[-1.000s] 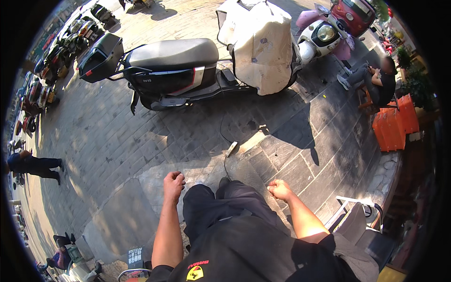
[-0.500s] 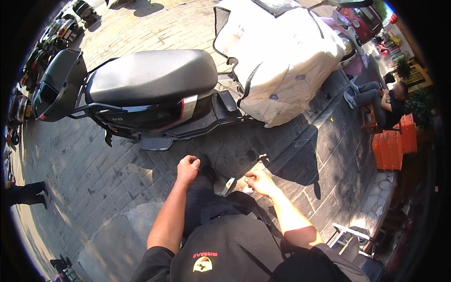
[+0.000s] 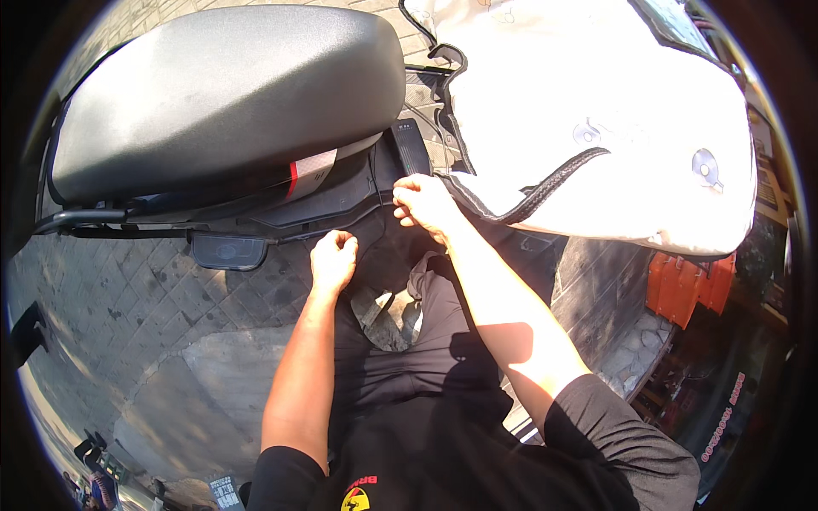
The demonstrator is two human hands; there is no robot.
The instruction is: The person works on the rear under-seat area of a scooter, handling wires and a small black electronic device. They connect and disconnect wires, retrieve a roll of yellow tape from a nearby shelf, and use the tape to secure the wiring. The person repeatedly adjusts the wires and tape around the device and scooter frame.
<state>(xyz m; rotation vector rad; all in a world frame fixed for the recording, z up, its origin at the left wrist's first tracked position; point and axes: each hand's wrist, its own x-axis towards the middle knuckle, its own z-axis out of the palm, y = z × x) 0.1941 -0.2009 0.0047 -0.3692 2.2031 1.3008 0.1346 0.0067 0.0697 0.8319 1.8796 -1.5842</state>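
Observation:
My left hand (image 3: 333,262) is closed, thumb against curled fingers, below the scooter's footboard (image 3: 341,223). Whether anything lies inside that grip is hidden. Beside the footboard my right hand (image 3: 426,207) is also closed in a pinch; what it holds, if anything, is too small to make out. A black box-shaped device (image 3: 411,146) rests on the footboard just above the right fingers. From above, a thin black cable (image 3: 375,175) runs down between my two hands. The scooter's wide dark seat (image 3: 247,94) fills the upper left.
A pale quilted wind cover (image 3: 613,162) with black trim drapes the scooter's front at right. A footrest pedal (image 3: 228,251) juts out at left. Orange crates (image 3: 677,285) stand beyond the cover. Grey paving (image 3: 162,315) lies below the scooter.
I have come closer to the scooter, which looks larger now. My right hand has moved up and forward to the footboard; my left hand has risen slightly, still closed.

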